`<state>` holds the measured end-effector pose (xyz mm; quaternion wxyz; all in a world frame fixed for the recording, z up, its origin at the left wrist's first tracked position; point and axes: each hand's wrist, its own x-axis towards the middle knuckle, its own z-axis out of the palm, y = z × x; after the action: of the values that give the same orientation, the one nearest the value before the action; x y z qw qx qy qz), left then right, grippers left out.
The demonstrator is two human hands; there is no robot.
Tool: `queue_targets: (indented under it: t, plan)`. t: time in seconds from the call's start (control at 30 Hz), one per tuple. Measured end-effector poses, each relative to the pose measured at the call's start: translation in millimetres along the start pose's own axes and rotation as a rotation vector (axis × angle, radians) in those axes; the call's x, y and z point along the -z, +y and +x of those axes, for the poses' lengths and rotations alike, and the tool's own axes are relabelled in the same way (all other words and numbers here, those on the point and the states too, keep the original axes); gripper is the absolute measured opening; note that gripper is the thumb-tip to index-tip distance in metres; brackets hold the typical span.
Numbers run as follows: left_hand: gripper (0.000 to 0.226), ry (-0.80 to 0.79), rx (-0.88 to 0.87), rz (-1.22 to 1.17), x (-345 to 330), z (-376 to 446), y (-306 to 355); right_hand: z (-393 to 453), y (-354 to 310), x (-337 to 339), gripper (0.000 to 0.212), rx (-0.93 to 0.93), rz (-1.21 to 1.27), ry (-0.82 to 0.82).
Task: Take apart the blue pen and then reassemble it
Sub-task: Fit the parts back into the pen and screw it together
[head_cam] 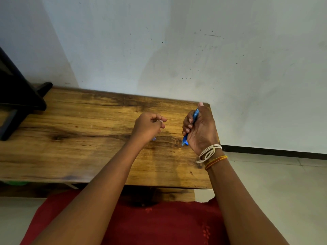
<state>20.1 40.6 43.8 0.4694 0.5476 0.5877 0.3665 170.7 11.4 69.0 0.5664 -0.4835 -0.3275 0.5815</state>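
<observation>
Two hands work over our worktop (pixel 79 138): our right hand (pixel 200 129) grips the blue pen (pixel 195 115) upright in its fist, our left hand (pixel 147 127) pinches something small and pale. No writing is legible on the pen.

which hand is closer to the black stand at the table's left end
Left. The left hand is mid-table, nearer the black stand; the right hand, gripping the blue pen, is by the far right edge.

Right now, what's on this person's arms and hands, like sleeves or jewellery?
Both forearms are bare, with no sleeves in view. The right wrist carries a knotted white cord and, just below it, thin orange and yellow thread bands. The left hand seems to wear a pale ring; it is too small to be sure.
</observation>
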Motion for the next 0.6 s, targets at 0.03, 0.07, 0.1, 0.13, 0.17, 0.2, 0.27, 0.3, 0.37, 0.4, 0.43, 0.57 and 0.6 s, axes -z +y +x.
queue_targets:
  t: [0.03, 0.07, 0.1, 0.13, 0.17, 0.2, 0.27, 0.3, 0.37, 0.4, 0.43, 0.57, 0.6]
  plan:
    - [0.028, -0.004, -0.002, 0.002, -0.3, 0.0, -0.2, 0.0, 0.0, -0.1, 0.052, -0.001, -0.004, -0.004]
    - [0.028, -0.009, -0.004, 0.006, -0.5, -0.3, -0.1, 0.2, 0.2, -0.1, 0.052, 0.0, -0.005, -0.007]
    - [0.028, -0.013, -0.005, 0.008, -0.5, -0.6, 0.1, 0.4, 0.6, -0.1, 0.052, 0.002, -0.003, -0.009]
    - [0.028, -0.016, -0.003, 0.008, -0.6, -0.8, 0.0, 0.6, 0.7, 0.2, 0.053, 0.003, -0.001, -0.009]
    - [0.028, -0.018, 0.001, 0.008, -0.6, -0.8, -0.3, 1.0, 1.0, 0.4, 0.054, 0.003, 0.0, -0.01]
    - [0.029, -0.02, 0.007, 0.012, -0.5, -0.5, -0.7, 1.6, 1.0, 0.7, 0.053, 0.003, -0.002, -0.012]
    - [0.028, -0.025, 0.016, 0.023, -0.2, -0.5, -1.0, 1.8, 0.9, 0.8, 0.051, 0.004, -0.007, -0.019]
    - [0.028, -0.027, 0.018, 0.024, -0.3, -0.5, -1.1, 1.6, 0.9, 0.7, 0.051, 0.005, -0.007, -0.018]
    - [0.026, -0.028, 0.02, 0.019, -0.6, -0.9, -0.9, 1.6, 1.3, 0.8, 0.052, 0.009, -0.009, -0.011]
    - [0.025, -0.029, 0.021, 0.02, -0.8, -1.0, -0.5, 1.7, 1.1, 0.8, 0.052, 0.009, -0.013, -0.011]
    - [0.024, -0.032, 0.022, 0.026, -0.7, -1.4, -0.1, 1.9, 1.2, 0.8, 0.051, 0.007, -0.02, -0.013]
    - [0.023, -0.04, 0.03, 0.039, 0.0, -2.0, -0.6, 1.5, 1.1, 0.4, 0.05, 0.014, -0.029, -0.021]
    - [0.023, -0.042, 0.029, 0.039, 0.0, -2.2, -0.8, 1.6, 1.1, 0.5, 0.051, 0.017, -0.029, -0.02]
